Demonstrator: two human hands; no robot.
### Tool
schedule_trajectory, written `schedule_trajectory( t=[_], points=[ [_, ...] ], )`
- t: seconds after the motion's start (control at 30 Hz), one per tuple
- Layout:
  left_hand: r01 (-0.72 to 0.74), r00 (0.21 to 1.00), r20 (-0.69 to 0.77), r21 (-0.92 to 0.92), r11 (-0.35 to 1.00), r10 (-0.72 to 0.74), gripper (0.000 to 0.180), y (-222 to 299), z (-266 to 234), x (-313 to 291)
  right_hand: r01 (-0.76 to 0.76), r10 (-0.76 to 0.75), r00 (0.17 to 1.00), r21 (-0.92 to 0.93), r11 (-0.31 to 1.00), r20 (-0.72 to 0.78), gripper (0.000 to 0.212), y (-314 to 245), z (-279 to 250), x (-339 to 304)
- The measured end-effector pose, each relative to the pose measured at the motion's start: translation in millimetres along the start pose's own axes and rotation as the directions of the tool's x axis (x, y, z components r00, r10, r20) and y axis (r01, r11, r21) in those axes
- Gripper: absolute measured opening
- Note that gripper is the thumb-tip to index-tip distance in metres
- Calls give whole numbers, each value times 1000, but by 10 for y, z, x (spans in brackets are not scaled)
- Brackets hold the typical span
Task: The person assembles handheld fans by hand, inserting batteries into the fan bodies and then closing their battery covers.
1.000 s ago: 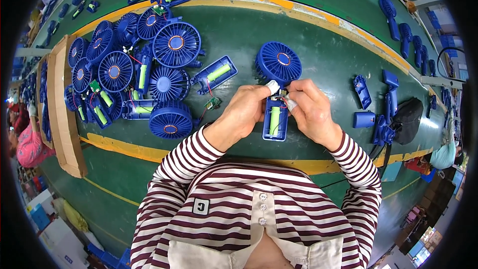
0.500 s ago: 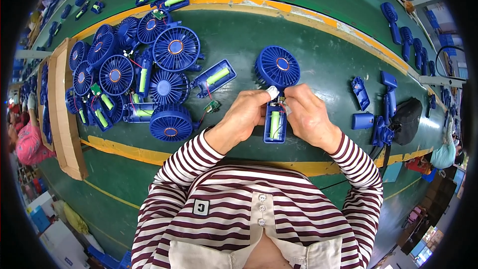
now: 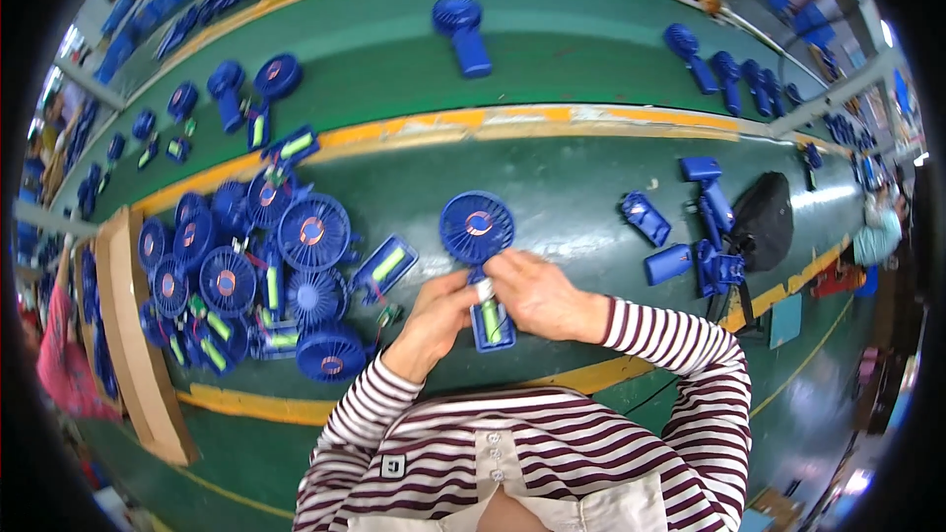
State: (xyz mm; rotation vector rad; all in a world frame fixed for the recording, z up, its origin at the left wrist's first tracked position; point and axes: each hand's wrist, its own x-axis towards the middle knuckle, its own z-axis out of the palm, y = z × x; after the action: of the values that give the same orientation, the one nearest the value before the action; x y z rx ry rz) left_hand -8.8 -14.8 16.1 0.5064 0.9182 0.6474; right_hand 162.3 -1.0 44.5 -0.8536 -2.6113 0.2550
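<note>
In front of me lies a blue handheld fan [image 3: 478,225], its round head away from me and its handle housing uncovered. A light green battery [image 3: 491,321] shows inside the handle, with a small white piece above it. My left hand [image 3: 434,320] grips the handle's left side, thumb and fingers closed near its upper end. My right hand [image 3: 537,298] is closed over the neck, where the head meets the handle. Its fingers cover the wiring there, so anything small between them is hidden.
On the left, opened blue fans [image 3: 313,231] with green batteries are heaped beside a cardboard box [image 3: 133,335]. Blue housing parts [image 3: 670,264] and a black bag [image 3: 765,222] lie right. Beyond a yellow-edged ledge, more fans [image 3: 461,30] stand on the green belt [image 3: 374,49].
The view has tilted up, showing more of the far belt. My right hand has moved in over the fan's neck, covering the wires seen earlier. The left hand stays at the handle.
</note>
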Motion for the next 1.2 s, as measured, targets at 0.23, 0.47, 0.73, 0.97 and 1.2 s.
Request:
schedule_trajectory(
  t=[0.23, 0.47, 0.73, 0.97, 1.2],
  points=[
    [-96, 995, 2, -65, 993, 96, 28, -106, -40, 114, -1, 1, 1000, -45, 999, -10, 17, 40, 41, -52],
    [-117, 993, 7, -156, 981, 119, 24, -95, -8, 137, -143, 133, 985, -82, 986, -109, 12, -14, 93, -85],
    [-55, 998, -53, -196, 979, 45, 23, -97, 39, 207, -173, 175, 984, 71, 982, -20, 11, 151, 99, 6],
    [-15, 1000, -6, -191, 981, 14, 21, -131, -7, 256, -262, 243, 958, 116, 958, 153, 8, 191, 1, -17],
    [84, 991, 120, -248, 965, -55, 29, -5, -27, 253, -225, 202, 951, 75, 971, 232, 12, 192, -133, 29]
  ],
)
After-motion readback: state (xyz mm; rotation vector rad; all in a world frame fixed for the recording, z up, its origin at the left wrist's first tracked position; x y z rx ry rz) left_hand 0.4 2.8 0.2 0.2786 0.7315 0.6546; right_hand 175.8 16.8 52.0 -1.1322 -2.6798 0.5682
